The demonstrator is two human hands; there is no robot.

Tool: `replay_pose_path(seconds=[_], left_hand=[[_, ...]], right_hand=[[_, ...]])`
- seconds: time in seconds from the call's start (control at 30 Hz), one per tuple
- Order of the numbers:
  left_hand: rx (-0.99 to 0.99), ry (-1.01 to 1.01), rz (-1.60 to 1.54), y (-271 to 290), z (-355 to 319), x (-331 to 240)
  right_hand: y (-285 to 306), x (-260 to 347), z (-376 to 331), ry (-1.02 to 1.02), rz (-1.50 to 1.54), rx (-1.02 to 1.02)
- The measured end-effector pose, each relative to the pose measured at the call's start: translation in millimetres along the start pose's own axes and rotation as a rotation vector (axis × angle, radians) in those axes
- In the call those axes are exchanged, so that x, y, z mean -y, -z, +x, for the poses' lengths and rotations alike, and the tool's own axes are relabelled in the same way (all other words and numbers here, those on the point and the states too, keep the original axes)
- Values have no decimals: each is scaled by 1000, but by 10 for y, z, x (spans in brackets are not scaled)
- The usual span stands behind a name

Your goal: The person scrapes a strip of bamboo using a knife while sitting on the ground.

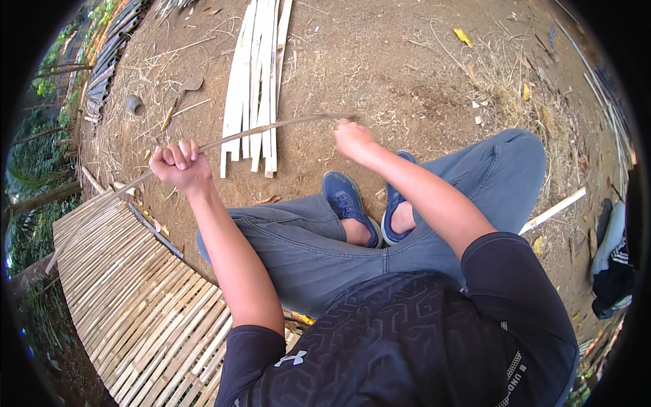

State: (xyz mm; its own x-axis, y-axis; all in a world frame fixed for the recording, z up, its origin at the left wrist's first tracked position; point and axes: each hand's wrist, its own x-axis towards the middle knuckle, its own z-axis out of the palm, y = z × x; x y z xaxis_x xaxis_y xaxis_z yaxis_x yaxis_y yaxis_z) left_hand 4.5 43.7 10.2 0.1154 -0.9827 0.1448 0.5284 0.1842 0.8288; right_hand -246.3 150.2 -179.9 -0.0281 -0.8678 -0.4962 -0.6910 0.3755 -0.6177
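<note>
A long, thin brown strip [271, 126], like split bamboo or cane, arches across in front of me and is bent near its right end. My left hand [182, 167] is closed around it, palm side partly showing, and the rest of the strip trails down to the left over the bench. At its right end my right hand [355, 140] is closed in a fist, with the strip's tip meeting the fingers. That spot is slightly blurred, so the exact grip is hard to see.
Pale split-bamboo slats [254, 88] lie bundled on the dirt ahead. A slatted bamboo bench [146, 298] is at my left. A trowel-like tool [183, 95] and a short grey tube [134, 104] lie far left. One loose slat [553, 210] and footwear [610, 237] are at right.
</note>
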Motion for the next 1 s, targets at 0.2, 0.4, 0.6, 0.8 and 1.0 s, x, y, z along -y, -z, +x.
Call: replay_pose_path(seconds=[0.2,0.4,0.6,0.8,1.0], left_hand=[[25,2,-16,25,-5,27],[40,8,-36,121,57,28],[44,6,-36,-18,19,21],[-115,-25,10,47,-36,6],[-388,-100,30,236,-7,6]], right_hand=[[94,318,-239,89,63,-27],[-15,-175,122,-144,-74,9],[-99,-853,303,-257,-154,164],[181,-366,158,-333,17,-187],[261,-437,138,-295,26,-44]])
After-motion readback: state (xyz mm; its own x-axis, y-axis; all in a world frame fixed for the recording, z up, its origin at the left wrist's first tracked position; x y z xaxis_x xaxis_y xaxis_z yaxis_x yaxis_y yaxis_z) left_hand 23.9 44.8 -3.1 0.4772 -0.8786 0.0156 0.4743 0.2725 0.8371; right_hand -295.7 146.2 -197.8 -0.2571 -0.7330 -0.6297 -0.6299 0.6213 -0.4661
